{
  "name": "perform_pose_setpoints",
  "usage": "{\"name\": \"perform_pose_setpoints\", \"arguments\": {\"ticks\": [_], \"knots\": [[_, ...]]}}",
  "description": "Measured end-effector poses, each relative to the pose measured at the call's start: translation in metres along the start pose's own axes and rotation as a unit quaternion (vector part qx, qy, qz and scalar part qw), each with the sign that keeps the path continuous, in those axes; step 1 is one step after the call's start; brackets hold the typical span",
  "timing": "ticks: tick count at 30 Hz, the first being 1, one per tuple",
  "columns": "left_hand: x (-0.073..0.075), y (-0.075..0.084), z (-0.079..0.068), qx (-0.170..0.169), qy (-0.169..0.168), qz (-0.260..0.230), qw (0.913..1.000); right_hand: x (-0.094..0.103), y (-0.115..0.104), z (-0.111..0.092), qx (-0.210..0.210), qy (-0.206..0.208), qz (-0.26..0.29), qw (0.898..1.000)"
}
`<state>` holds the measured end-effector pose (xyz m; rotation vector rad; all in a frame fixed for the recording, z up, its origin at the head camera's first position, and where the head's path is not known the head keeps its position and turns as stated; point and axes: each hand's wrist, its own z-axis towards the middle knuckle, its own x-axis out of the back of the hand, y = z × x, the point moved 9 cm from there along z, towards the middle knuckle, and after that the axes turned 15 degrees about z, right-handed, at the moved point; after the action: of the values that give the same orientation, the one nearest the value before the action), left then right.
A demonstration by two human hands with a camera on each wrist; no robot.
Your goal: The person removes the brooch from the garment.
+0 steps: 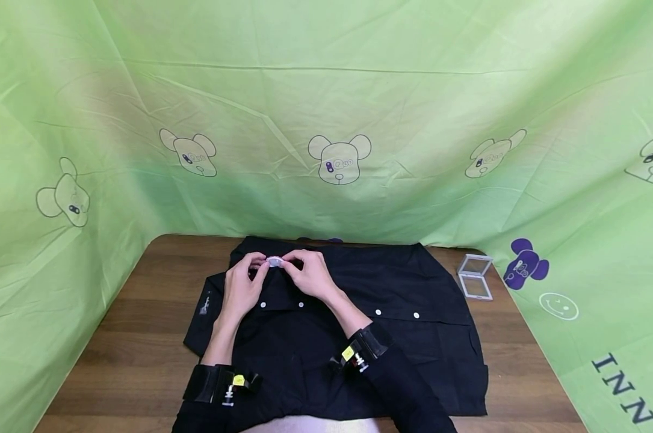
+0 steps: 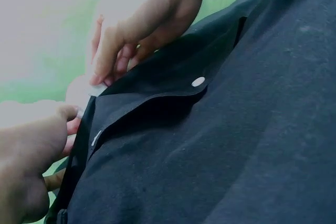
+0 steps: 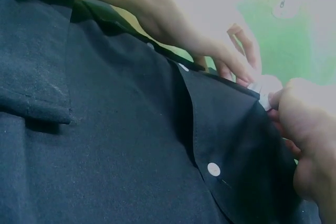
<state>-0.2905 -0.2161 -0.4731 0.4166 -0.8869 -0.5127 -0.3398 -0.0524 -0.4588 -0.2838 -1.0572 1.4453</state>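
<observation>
Between both hands is a small round whitish disc (image 1: 274, 261) with a pale rim, held by the garment's upper edge. My left hand (image 1: 242, 287) pinches its left side between thumb and fingers. On the opposite side, my right hand (image 1: 311, 275) pinches it the same way. Fingers hide part of the disc, and its exact kind cannot be told. Beneath the hands lies a black garment (image 1: 353, 349), spread out, with pocket flaps bearing white snap buttons (image 1: 301, 305). In the right wrist view the disc (image 3: 266, 88) touches or nearly touches the cloth's edge.
An open clear square case (image 1: 475, 286) stands at the right of the wooden table (image 1: 142, 313). Green printed cloth (image 1: 250, 108) hangs behind and along both sides. A sleeve part with a small white print (image 1: 204, 305) lies at the garment's left.
</observation>
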Motion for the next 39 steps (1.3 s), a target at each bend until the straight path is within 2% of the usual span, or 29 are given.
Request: {"name": "perform_pose_setpoints", "arguments": {"ticks": [4,8,14,18,21,29,39], "knots": [[0.004,0.001,0.001,-0.012,0.001,-0.001,0.9999,0.002,0.001,0.001,-0.015,0.01,-0.006,1.0],[0.005,0.002,0.001,-0.024,-0.015,0.007,0.9996,0.003,0.003,0.001,-0.025,0.017,-0.011,1.0],[0.001,0.005,0.0,-0.043,-0.043,0.026,0.9978,0.004,0.002,0.001,-0.033,0.019,-0.014,0.999],[-0.001,0.007,-0.001,-0.064,-0.041,0.037,0.9964,0.003,0.003,0.0,-0.029,0.017,-0.015,0.999],[0.0,0.007,-0.002,-0.072,-0.034,0.039,0.996,0.003,0.003,0.0,-0.02,0.016,-0.016,1.0],[0.0,0.004,-0.002,-0.066,-0.028,0.042,0.9966,-0.001,-0.004,0.0,0.024,0.004,-0.022,0.999],[0.001,0.001,-0.001,-0.062,-0.029,0.038,0.997,-0.007,-0.017,0.0,0.092,-0.018,-0.093,0.991]]}}
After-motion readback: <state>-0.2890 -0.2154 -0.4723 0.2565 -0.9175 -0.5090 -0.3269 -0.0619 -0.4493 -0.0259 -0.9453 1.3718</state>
